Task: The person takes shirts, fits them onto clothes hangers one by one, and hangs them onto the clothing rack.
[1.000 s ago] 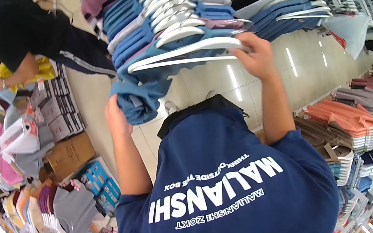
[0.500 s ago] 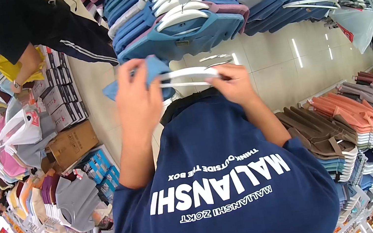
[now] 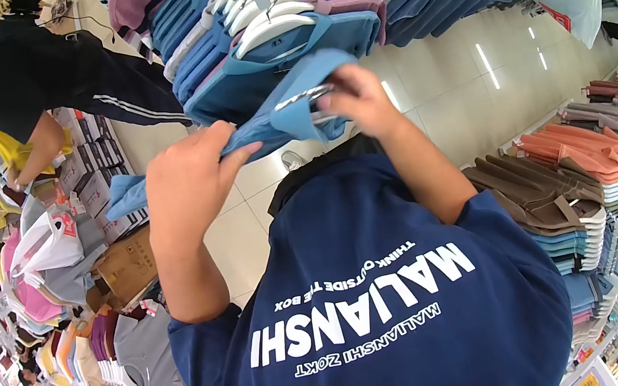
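A light blue shirt (image 3: 253, 132) stretches between my hands in front of the clothes rack. My left hand (image 3: 191, 181) is closed on the fabric, thumb along its upper edge, and part of the shirt hangs out beyond it on the left. My right hand (image 3: 364, 105), somewhat blurred, is closed at the shirt's neck opening. A small strip of a white hanger (image 3: 321, 117) shows beside its fingers; the rest of the hanger is hidden by the cloth. Whether my right fingers grip the hanger as well as the shirt, I cannot tell.
Ahead is a rack of blue and pink shirts (image 3: 282, 40) on white hangers. Folded brown garments (image 3: 527, 187) and orange ones (image 3: 578, 149) hang at right. At left are a cardboard box (image 3: 128, 266) and a person in black (image 3: 28, 77). Tiled floor (image 3: 439, 87) lies between.
The shirt, bunched at my left hand before, is now spread across to my right hand and covers most of the hanger. My left hand moved left and down, my right hand slightly up.
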A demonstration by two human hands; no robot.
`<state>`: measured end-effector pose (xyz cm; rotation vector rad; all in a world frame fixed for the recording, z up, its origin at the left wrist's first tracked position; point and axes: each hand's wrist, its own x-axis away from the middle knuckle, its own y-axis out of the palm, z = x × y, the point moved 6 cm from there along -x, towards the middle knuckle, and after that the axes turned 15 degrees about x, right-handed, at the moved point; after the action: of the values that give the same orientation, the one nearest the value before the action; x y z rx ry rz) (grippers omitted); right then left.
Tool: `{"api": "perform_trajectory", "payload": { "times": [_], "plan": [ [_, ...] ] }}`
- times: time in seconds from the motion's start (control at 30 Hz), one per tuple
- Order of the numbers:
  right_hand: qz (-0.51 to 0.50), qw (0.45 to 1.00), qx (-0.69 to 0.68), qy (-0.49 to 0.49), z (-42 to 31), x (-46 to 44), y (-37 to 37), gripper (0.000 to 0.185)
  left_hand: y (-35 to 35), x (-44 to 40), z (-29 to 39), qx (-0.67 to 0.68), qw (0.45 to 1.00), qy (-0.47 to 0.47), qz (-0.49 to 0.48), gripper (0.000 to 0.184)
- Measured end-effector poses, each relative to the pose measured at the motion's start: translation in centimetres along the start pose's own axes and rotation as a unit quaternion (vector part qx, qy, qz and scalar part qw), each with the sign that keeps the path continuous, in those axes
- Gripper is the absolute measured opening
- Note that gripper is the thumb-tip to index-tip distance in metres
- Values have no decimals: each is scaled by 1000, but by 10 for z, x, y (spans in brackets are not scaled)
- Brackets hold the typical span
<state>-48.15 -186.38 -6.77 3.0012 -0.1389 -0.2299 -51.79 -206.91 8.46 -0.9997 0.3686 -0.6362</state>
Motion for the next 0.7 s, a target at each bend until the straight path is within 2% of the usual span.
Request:
{"api": "perform_trajectory", "payload": {
  "times": [0.07, 0.1, 0.13, 0.17, 0.23, 0.3, 0.37, 0.5, 0.57, 0.7],
  "plan": [
    [41, 998, 47, -10, -6, -11, -26, 32, -7, 4, -2, 46, 999, 7, -5, 27],
    [58, 953, 297, -19, -13, -11, -35, 31, -10, 7, -2, 70, 997, 11, -10, 25],
    [70, 845, 529, -23, -17, -10, -42, 31, -11, 9, -1, 70, 997, 15, -15, 25],
    [76, 845, 529, -18, -13, -8, -47, 31, -15, 11, -2, 105, 994, -4, 7, 24],
    [25, 760, 648, -49, 0, 0, -46, 34, -20, 15, -6, 139, 990, -20, 22, 23],
    [5, 747, 663, -47, 0, 9, -45, 34, -27, 18, -21, 197, 973, -93, 71, 22],
    [-35, 700, 711, -46, -2, 18, -38, 30, -21, 19, -27, 188, 976, -66, 86, 25],
    [-14, 668, 738, -91, -12, 30, -36, 29, -16, 23, -49, 211, 964, -111, 117, 27],
    [-67, 616, 777, -114, -15, 30, -36, 32, -12, 22, -58, 240, 955, -118, 124, 29],
    [-74, 603, 785, -122, -11, 32, -44, 26, -10, 25, -74, 280, 936, -136, 163, 33]
  ]
}}
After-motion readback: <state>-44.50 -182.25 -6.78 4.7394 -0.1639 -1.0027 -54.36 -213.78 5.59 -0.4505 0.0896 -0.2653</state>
